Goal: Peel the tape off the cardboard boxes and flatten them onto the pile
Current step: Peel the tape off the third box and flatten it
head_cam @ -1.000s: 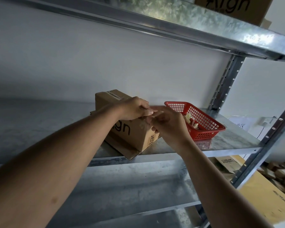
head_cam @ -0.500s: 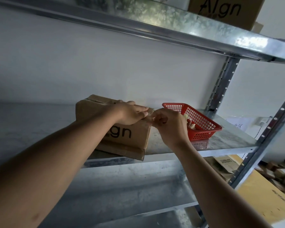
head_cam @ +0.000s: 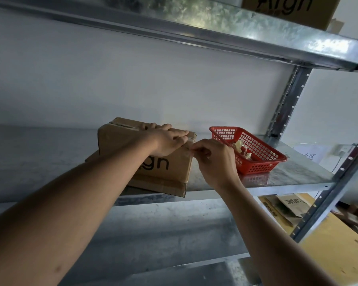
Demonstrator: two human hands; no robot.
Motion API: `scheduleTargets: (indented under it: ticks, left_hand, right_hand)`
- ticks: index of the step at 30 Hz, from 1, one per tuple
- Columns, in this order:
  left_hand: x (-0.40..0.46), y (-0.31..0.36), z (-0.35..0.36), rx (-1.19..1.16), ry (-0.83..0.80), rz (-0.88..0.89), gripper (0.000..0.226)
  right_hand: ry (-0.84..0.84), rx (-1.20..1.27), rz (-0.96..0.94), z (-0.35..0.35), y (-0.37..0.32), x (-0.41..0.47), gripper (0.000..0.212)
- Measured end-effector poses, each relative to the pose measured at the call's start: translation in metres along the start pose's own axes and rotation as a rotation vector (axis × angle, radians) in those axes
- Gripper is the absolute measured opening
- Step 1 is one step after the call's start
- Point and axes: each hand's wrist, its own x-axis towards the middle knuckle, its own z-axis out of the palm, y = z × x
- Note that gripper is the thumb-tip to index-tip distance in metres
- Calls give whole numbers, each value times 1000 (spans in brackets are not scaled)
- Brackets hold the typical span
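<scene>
- On the middle metal shelf (head_cam: 287, 178), in the head view, your cardboard box (head_cam: 120, 141) sits tilted on a flattened piece of cardboard (head_cam: 165, 185), near the front edge.
- Your left hand (head_cam: 165, 141) lies flat on the box's upper right edge, fingers straight, pressing down.
- Your right hand (head_cam: 213, 159) is at the box's upper right corner, thumb and fingertips curled and pinched together on the tape (head_cam: 190, 149) there; the tape itself is barely visible.
- Just right of the box stands a red basket (head_cam: 260, 162) holding crumpled tape scraps (head_cam: 239, 145).
- Above, another printed box (head_cam: 287, 9) rests on the upper shelf (head_cam: 215, 23).
</scene>
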Motion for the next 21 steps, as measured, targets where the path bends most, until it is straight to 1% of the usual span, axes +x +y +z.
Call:
scheduleTargets:
  ticks: [2, 4, 5, 6, 8, 9, 11, 12, 13, 14, 16, 17, 18, 19, 21]
  left_hand:
    - [1, 0, 1, 2, 5, 1, 54]
    - [2, -1, 2, -8, 15, 6, 54]
    - [2, -2, 3, -21, 17, 7, 54]
    - [3, -2, 3, -30, 19, 6, 54]
    - [3, -3, 4, -32, 24, 4, 55]
    - [4, -3, 5, -31, 24, 2, 56]
    - [5, -3, 5, -28, 20, -1, 56]
    - [5, -3, 5, -27, 18, -3, 56]
    - [5, -3, 4, -26, 15, -4, 56]
    - [4, -3, 4, -24, 15, -6, 55]
    - [4, -3, 3, -21, 18, -7, 54]
    - [4, -2, 3, -22, 18, -8, 53]
    - [3, -1, 2, -24, 15, -8, 53]
    - [2, 0, 2, -25, 13, -9, 53]
    - [1, 1, 2, -19, 14, -7, 52]
  right_hand:
    - [4, 23, 15, 2, 0, -3, 19]
    - [-2, 80, 119, 6, 0, -4, 15]
    - [-7, 165, 232, 7, -1, -4, 13]
    - [-9, 307, 373, 9, -3, -5, 12]
    - [17, 659, 637, 12, -9, -7, 13]
    - [44, 802, 740, 12, -13, -7, 16]
    - [86, 980, 882, 10, -14, -7, 24]
    - [84, 994, 902, 10, -15, -6, 22]
    - [73, 928, 874, 9, -16, -7, 16]
    - [69, 759, 800, 8, -15, -8, 10]
    - [101, 274, 550, 9, -13, -11, 10]
    - [121, 102, 431, 9, -13, -13, 11]
    - [127, 16, 348, 9, -15, -14, 10]
    - [116, -23, 306, 9, -17, -15, 11]
    - [73, -68, 321, 10, -20, -15, 19]
